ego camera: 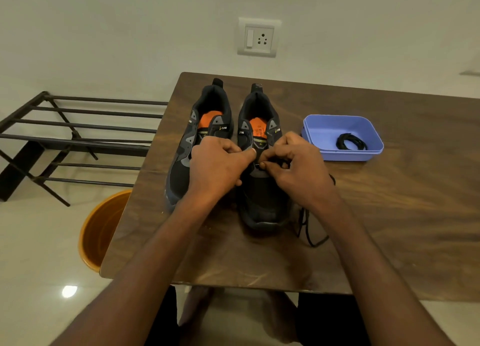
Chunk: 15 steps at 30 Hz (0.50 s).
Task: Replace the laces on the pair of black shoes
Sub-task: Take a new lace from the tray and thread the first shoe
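Two black shoes with orange insoles stand side by side on the wooden table (389,216), toes toward me. The left shoe (181,169) has no lace that I can see. My left hand (218,166) rests on the right shoe (262,205) at its eyelet area, thumb pressed against the upper. My right hand (296,169) pinches a black lace (309,231) at an eyelet; the loose lace trails down the table to the right of the shoe. A coiled black lace (350,142) lies in the blue tray (317,127).
The blue tray sits to the right of the shoes. An orange bucket (101,229) stands on the floor at the table's left edge. A dark metal rack (78,138) is to the far left. A wall socket (258,38) is on the wall behind.
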Each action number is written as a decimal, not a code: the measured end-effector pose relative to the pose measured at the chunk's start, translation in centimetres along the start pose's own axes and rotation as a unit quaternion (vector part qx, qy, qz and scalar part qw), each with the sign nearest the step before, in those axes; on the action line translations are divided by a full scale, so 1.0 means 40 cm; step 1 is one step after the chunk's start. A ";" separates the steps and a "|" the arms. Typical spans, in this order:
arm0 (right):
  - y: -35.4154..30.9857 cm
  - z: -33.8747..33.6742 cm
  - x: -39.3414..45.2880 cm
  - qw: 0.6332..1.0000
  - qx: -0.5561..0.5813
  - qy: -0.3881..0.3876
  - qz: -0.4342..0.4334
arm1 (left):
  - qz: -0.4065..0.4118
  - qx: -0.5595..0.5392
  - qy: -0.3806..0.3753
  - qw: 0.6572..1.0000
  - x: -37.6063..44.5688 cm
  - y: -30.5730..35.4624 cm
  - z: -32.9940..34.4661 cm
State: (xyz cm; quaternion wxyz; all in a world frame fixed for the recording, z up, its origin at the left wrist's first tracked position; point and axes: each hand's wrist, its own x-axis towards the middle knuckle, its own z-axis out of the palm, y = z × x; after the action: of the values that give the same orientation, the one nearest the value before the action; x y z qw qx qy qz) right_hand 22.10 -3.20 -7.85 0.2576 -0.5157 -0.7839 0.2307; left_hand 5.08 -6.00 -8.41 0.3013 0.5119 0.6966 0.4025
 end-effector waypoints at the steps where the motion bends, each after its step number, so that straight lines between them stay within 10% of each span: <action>1: 0.001 -0.003 0.001 1.000 0.014 -0.007 0.005 | 0.002 -0.005 -0.004 1.000 -0.001 0.000 -0.001; 15: -0.015 0.013 0.009 0.991 0.079 -0.029 0.101 | 0.177 0.150 -0.175 0.957 0.001 -0.025 -0.029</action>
State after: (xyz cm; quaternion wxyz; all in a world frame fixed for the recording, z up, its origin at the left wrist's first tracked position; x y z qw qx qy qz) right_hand 21.24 -3.14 -7.80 0.2501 -0.5630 -0.7144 0.3318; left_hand 3.63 -6.39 -8.71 0.2620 0.7286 0.5838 0.2441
